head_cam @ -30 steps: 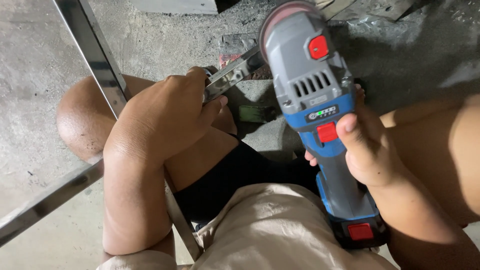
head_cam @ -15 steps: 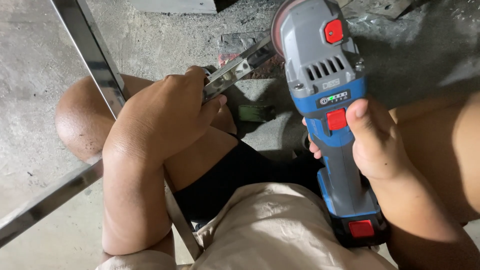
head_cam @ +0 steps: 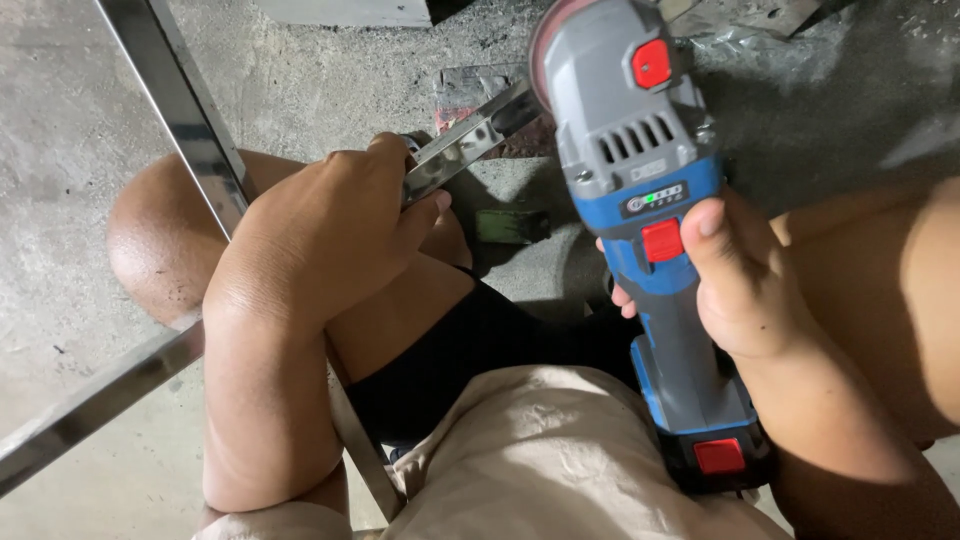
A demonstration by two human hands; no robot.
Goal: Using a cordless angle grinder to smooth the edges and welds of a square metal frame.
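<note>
My right hand (head_cam: 745,275) grips a blue and grey cordless angle grinder (head_cam: 640,170) by its body, thumb near a red switch. Its disc points away from me, at the far end of a short shiny metal bar (head_cam: 470,140). My left hand (head_cam: 330,235) is closed on the near end of that bar, resting over my left knee. Whether the disc touches the bar I cannot tell.
A long metal tube frame (head_cam: 175,110) runs from the top past my left knee, with another tube (head_cam: 90,405) crossing at lower left. I sit on a rough concrete floor (head_cam: 60,150). A small green object (head_cam: 510,225) lies between my legs.
The grinder has swung to the right and forward, its head now higher in view near the bar's far end. My left hand has stayed put on the bar.
</note>
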